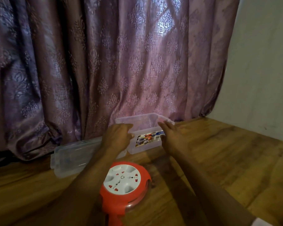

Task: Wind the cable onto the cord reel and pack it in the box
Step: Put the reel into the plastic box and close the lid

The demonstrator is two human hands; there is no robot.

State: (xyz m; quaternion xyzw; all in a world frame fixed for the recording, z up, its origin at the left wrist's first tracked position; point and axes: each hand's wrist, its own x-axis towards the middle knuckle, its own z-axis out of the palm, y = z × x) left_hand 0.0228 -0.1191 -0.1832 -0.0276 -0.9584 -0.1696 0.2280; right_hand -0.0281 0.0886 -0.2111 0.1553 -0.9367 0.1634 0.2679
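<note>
— Cord reel (123, 181) first: where does it lie?
— Flat on the wooden desk (219, 160), white socket face up inside its red housing, near the person and between the two forearms. Neither hand touches it.
— And the fingers?
— On the left hand (116, 138) they curl over the near left rim of the clear box (145, 144), thumb against its front wall. On the right hand (171, 137) the fingers (164, 127) reach out nearly straight and slightly spread toward the box's right rim; the view is dim there, so contact is probable rather than certain.
— Where does the box stand?
— Upright and open, beyond the reel, just before the purple patterned curtain (104, 62). A printed label faces the person.
— Anything beside it?
— Its clear lid (69, 158) lies flat to the left, at the curtain's hem. A pale wall (265, 79) closes the right side.
</note>
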